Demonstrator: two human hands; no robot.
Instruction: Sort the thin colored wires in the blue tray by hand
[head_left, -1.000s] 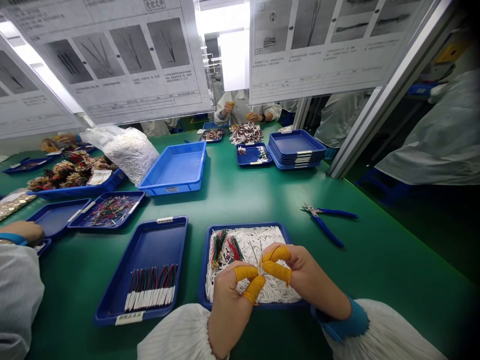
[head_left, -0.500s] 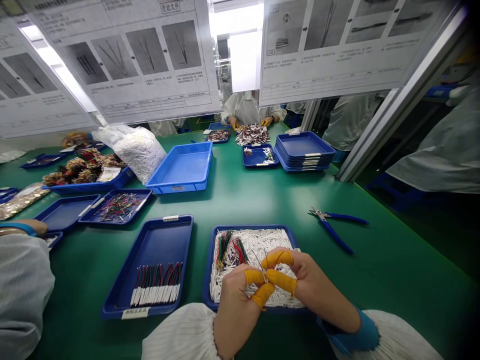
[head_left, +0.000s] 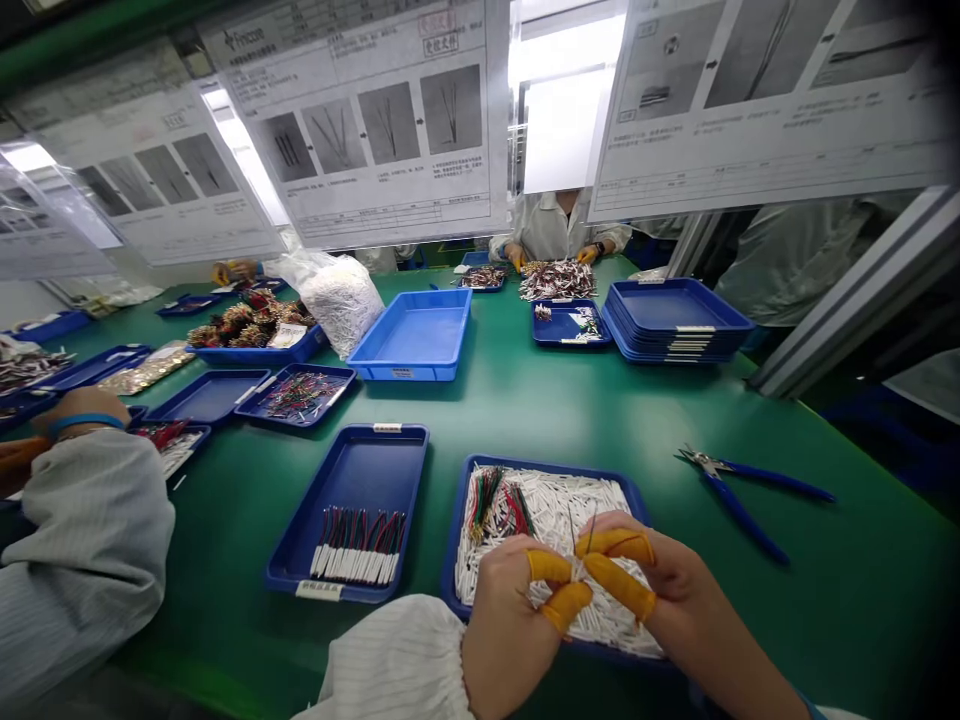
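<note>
Both hands meet above a blue tray full of short white tubes. My left hand, in yellow finger cots, pinches the lower end of some thin dark wires. Facing it, my right hand, also in yellow cots, is closed on the same wires, whose tips stick up between the fingers. What sits right between the fingertips is too small to make out. Bundles of red, green and black wires lie on the tubes. To the left, another blue tray holds a row of wires with white tubes on their ends.
Blue-handled cutters lie at the right. Farther back are an empty light-blue bin, a plastic bag of white pieces and stacked blue trays. A co-worker's sleeve is at the left; another person sits opposite. Printed sheets hang above.
The view has swung left, so things appear farther right. My hands stay together over the tray, and the wire tips now stand more upright.
</note>
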